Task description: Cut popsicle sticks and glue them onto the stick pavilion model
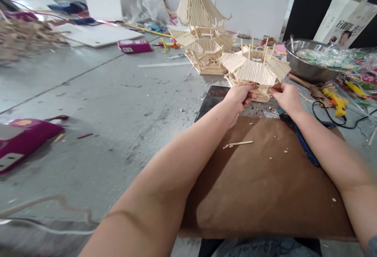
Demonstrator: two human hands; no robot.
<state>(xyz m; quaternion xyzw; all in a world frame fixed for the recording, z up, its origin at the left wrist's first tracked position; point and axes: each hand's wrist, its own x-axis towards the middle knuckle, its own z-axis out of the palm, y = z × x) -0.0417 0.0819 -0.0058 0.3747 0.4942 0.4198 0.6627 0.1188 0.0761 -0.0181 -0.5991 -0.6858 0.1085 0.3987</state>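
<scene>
A small pavilion model (255, 70) built of thin wooden sticks stands on the floor just beyond the brown board (265, 194). Several upright sticks rise from its sloped, many-sided roof. My left hand (243, 95) is closed in a pinch at the model's front, just under the roof edge. Across from it, my right hand (285, 95) pinches at the front right of the same lower part. Whatever small piece lies between the fingertips is too small to make out. A taller stick pagoda (203, 39) with a pointed roof stands behind to the left.
On the board lie a loose stick (241, 143) and blue-handled pliers (304, 143), partly under my right forearm. A dark tablet (210, 100) is beside my left wrist. To the right are a yellow glue gun (337, 102) and a metal bowl (309, 70). Purple power strips (32, 137) sit left.
</scene>
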